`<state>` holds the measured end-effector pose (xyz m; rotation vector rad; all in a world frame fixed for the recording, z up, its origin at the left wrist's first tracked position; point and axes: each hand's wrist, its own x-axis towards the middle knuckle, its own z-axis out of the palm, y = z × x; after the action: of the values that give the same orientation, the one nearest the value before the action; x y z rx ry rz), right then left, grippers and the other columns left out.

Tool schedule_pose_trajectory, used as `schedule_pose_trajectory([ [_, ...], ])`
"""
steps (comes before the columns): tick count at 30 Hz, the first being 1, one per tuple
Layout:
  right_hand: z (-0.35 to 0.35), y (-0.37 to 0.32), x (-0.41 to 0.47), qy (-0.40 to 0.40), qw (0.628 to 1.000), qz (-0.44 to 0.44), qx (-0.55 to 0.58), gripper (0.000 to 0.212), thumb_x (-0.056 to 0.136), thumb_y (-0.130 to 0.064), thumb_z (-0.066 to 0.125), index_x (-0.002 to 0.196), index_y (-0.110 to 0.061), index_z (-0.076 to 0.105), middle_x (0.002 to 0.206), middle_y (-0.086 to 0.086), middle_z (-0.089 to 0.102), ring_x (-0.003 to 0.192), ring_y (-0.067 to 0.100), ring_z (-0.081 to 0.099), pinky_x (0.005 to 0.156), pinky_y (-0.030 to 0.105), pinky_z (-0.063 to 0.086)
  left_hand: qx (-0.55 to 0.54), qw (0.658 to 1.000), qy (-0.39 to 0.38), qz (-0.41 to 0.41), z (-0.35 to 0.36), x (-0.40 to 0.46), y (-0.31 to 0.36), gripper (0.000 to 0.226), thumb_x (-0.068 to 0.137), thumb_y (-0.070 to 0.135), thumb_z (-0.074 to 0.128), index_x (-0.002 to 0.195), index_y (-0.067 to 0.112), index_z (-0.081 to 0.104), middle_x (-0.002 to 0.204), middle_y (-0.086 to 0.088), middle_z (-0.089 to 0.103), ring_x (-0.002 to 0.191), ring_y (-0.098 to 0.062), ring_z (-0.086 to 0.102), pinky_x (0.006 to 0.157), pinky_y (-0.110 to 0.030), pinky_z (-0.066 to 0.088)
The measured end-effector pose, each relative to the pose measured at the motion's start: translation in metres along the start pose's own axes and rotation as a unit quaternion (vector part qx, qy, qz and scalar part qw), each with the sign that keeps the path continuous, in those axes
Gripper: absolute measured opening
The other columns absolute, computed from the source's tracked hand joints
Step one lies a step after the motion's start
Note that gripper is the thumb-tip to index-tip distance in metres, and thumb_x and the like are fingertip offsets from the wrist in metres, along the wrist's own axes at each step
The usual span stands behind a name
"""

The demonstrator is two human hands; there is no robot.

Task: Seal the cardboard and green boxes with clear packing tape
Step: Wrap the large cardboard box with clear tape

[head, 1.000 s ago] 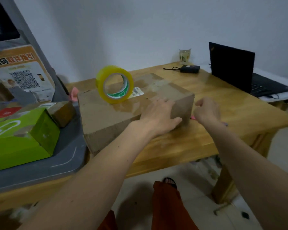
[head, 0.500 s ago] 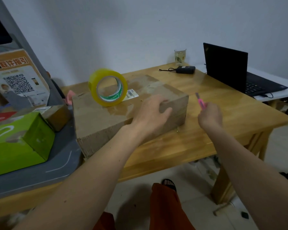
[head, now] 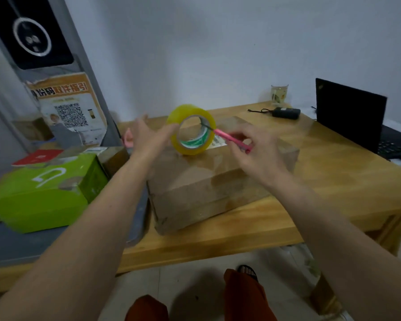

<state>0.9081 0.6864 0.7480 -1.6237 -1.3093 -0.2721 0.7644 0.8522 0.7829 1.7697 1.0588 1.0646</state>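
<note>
1. Stood on edge atop the cardboard box (head: 220, 179), toward its far left part: the tape roll (head: 191, 129), its open core facing the near right.
2. Lay across the wooden table (head: 329, 172), that brown box, long axis running from near left to far right, glossy strips already showing on its top.
3. Reached for the roll from the left: left hand (head: 146, 139), fingers spread and nearly straight, fingertips at the roll's left rim; contact could not be told, nothing gripped.
4. Came in from the right: right hand (head: 256, 150), thumb and fingers pinched round a pink cutter (head: 232, 139), its dark tip pointing far left to the roll's right rim.
5. Judged as the deciding relation: roll between the two hands, left hand free and just beside it, so likely the one to steady or lift it while the cutter frees the tape end.
6. Sat well to the left on a grey surface (head: 33, 242): the green box (head: 44, 193), apart from both hands.
7. Stayed out at the far right: a laptop (head: 350, 114), a glass (head: 279, 93) and a small black device (head: 286, 112).
</note>
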Motion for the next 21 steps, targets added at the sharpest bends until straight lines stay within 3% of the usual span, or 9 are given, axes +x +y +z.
schedule_pose_trajectory([
  [3,0.020,-0.008,0.001,-0.101,0.992,-0.030,-0.071,0.015,0.086,-0.018,0.065,0.100,-0.023,0.067,0.093,-0.003,0.064,0.087,0.012,0.057,0.075,0.037,0.053,-0.023,0.994,-0.102,-0.044,-0.007,0.013,-0.003,0.114,0.051,0.053,0.082,0.148,0.018,0.034,0.135,-0.004,0.054,0.115,-0.018,0.057,0.096,-0.041,0.052],
  [7,0.035,-0.011,0.003,-0.180,0.971,0.017,-0.158,0.013,0.087,-0.020,0.059,0.097,-0.026,0.053,0.091,-0.003,0.057,0.083,0.016,0.056,0.071,0.037,0.050,-0.038,0.989,-0.140,-0.015,0.002,0.027,-0.002,0.060,0.080,0.026,0.079,0.129,0.017,0.045,0.105,0.009,0.056,0.082,0.000,0.055,0.063,-0.014,0.052],
  [8,0.037,-0.010,0.005,-0.164,0.972,0.038,-0.161,0.013,0.088,-0.020,0.059,0.095,-0.025,0.050,0.088,-0.002,0.055,0.079,0.017,0.055,0.066,0.036,0.048,-0.055,0.985,-0.159,-0.021,0.006,0.031,-0.004,0.065,0.078,0.029,0.081,0.132,0.016,0.048,0.110,0.005,0.061,0.084,-0.004,0.059,0.062,-0.016,0.054],
  [10,0.039,-0.008,0.013,-0.095,0.979,0.106,-0.143,0.012,0.091,-0.022,0.059,0.092,-0.024,0.047,0.082,-0.003,0.053,0.072,0.016,0.052,0.058,0.032,0.041,-0.074,0.982,-0.173,-0.029,0.016,0.034,-0.012,0.061,0.072,0.036,0.084,0.125,0.018,0.060,0.111,-0.002,0.069,0.094,-0.017,0.068,0.074,-0.029,0.058],
  [13,0.041,-0.009,0.035,-0.013,0.975,0.202,-0.090,0.019,0.092,-0.029,0.062,0.101,-0.018,0.049,0.091,-0.001,0.054,0.078,0.017,0.051,0.062,0.032,0.039,-0.075,0.987,-0.142,-0.009,0.026,0.031,-0.024,0.032,0.080,0.033,0.076,0.107,0.017,0.068,0.099,0.001,0.072,0.088,-0.013,0.066,0.069,-0.021,0.050],
  [16,0.053,-0.008,0.061,-0.030,0.963,0.261,-0.063,0.035,0.086,-0.038,0.069,0.106,-0.015,0.050,0.097,0.002,0.053,0.087,0.022,0.052,0.073,0.036,0.045,-0.088,0.985,-0.145,0.011,0.029,0.027,-0.032,0.030,0.082,0.029,0.075,0.109,0.017,0.068,0.099,0.001,0.072,0.088,-0.011,0.067,0.071,-0.020,0.051],
  [21,0.075,0.003,0.080,-0.040,0.963,0.249,-0.094,0.019,0.092,-0.028,0.060,0.078,-0.017,0.056,0.073,0.006,0.054,0.076,0.031,0.054,0.066,0.039,0.044,-0.064,0.986,-0.146,0.044,0.027,0.024,-0.042,0.025,0.081,0.034,0.075,0.102,0.021,0.067,0.096,0.001,0.071,0.089,-0.015,0.067,0.081,-0.034,0.054],
])
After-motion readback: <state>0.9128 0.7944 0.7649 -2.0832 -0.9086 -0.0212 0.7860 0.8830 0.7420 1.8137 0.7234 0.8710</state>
